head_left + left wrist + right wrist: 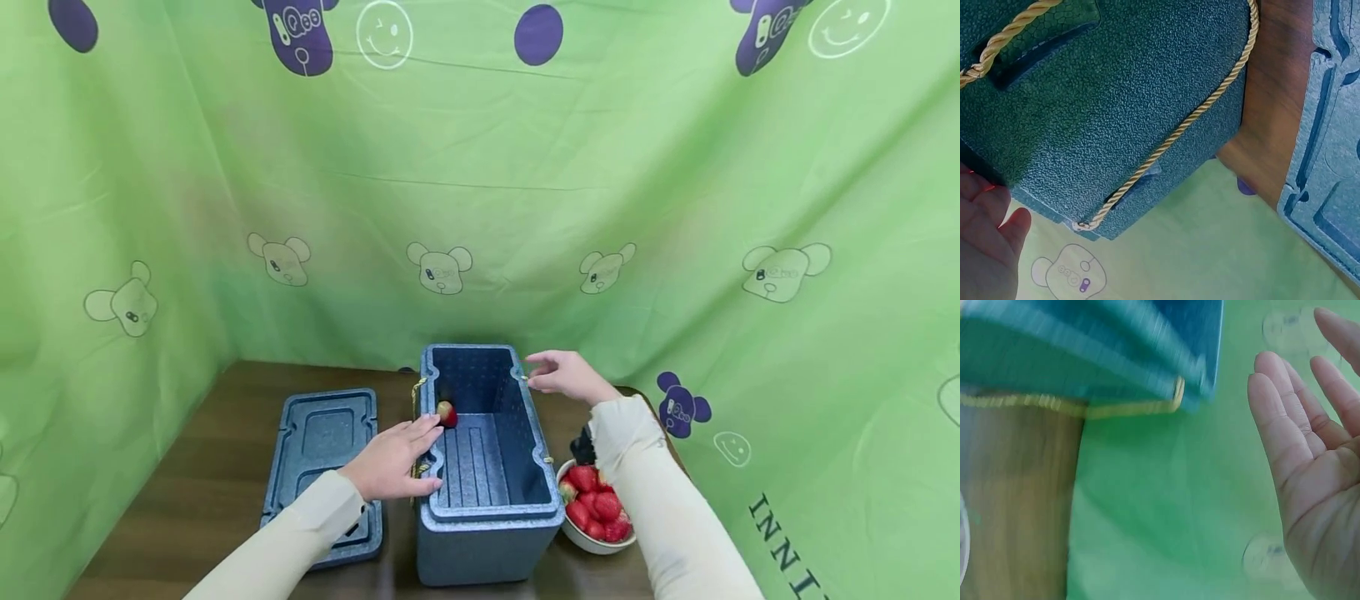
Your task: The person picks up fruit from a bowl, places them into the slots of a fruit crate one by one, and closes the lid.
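Note:
A blue foam cooler box (491, 546) stands open-topped, with yellow rope at its sides. My left hand (397, 458) rests on its left rim, fingers extended over the edge. Just past those fingertips a strawberry (447, 414) shows inside the box by the left wall; whether the fingers touch it I cannot tell. Beyond the far right rim, my right hand (566, 375) hovers with loosely spread fingers, and its bare palm (1329, 512) shows in the right wrist view. A white bowl (588, 543) full of strawberries (596, 504) stands right of the box, partly behind the right sleeve.
The cooler's blue lid (330, 433) lies left of the box, partly under my left forearm. All of this stands on a brown wooden table (202, 467). Green printed cloth (487, 167) hangs behind and at both sides.

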Available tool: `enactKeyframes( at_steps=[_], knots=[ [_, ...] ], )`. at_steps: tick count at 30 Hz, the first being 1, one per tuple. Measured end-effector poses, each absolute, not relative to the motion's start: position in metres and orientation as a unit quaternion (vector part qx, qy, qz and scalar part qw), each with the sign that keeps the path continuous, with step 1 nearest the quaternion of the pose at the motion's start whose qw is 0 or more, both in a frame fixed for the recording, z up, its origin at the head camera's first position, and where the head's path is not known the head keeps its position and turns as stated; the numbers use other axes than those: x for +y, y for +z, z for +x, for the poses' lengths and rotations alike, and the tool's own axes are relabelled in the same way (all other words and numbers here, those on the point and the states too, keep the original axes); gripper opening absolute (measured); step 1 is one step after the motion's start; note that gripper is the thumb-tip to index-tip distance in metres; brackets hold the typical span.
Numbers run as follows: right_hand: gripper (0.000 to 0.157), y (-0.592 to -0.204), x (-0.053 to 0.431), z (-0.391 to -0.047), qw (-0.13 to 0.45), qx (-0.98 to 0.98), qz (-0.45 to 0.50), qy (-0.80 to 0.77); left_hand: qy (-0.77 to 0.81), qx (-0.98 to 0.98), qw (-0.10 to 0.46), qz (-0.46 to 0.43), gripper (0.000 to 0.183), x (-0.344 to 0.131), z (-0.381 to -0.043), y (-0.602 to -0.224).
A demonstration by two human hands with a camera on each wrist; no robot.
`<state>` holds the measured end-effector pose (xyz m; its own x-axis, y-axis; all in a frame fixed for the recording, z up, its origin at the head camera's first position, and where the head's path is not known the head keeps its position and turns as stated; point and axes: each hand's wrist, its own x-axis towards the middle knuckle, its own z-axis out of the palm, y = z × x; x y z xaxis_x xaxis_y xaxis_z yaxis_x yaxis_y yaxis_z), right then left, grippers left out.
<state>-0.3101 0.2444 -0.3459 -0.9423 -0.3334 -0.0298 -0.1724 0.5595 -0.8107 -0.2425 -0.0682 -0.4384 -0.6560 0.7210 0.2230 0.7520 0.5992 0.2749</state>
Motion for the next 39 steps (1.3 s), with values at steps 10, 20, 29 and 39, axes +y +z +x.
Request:
enactKeyframes(
  at_steps=[10,20,29,39],
  knots=[
    [0.052,-0.366,0.313,-0.283,0.089,0.889,-0.095,-0.439,-0.187,-0.888,0.054,-0.416,0.072,-0.071,-0.241,-0.434],
    [0.048,-0.41,0.348,-0.254,0.094,0.896,-0.079,-0.426,-0.188,-0.887,0.055,-0.418,0.072,-0.075,-0.244,-0.432],
    [0.047,-0.435,0.377,-0.22,0.137,0.902,-0.062,-0.405,-0.198,-0.885,0.037,-0.419,0.071,-0.069,-0.24,-0.436],
    [0.048,-0.46,0.379,-0.208,0.134,0.898,-0.049,-0.417,-0.2,-0.894,0.029,-0.4,0.071,-0.068,-0.241,-0.435]
  ],
)
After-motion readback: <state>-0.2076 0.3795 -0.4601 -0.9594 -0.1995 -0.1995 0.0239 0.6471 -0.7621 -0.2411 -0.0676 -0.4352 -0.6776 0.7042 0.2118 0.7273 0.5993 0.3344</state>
